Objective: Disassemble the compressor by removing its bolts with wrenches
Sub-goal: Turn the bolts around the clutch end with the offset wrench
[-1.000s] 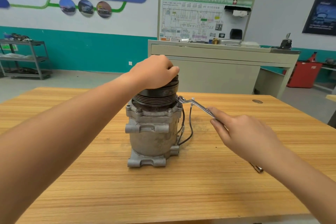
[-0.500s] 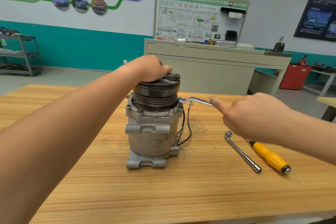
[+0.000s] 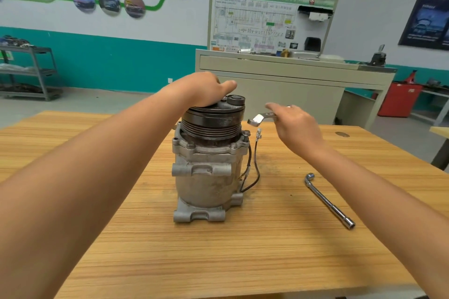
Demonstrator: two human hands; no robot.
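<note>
Lifted off the flange bolt since the earlier frame, the flat steel wrench (image 3: pixel 261 118) is now level with the pulley, just beside it. The wooden counter (image 3: pixel 267 262) carries the grey cast-metal compressor (image 3: pixel 206 177), upright at its centre. The left hand (image 3: pixel 201 91) rests palm-down on the pulley top, thumb straight. The right hand (image 3: pixel 295 126) grips the wrench handle. An L-shaped chrome socket wrench (image 3: pixel 328 200) lies on the counter at right.
</note>
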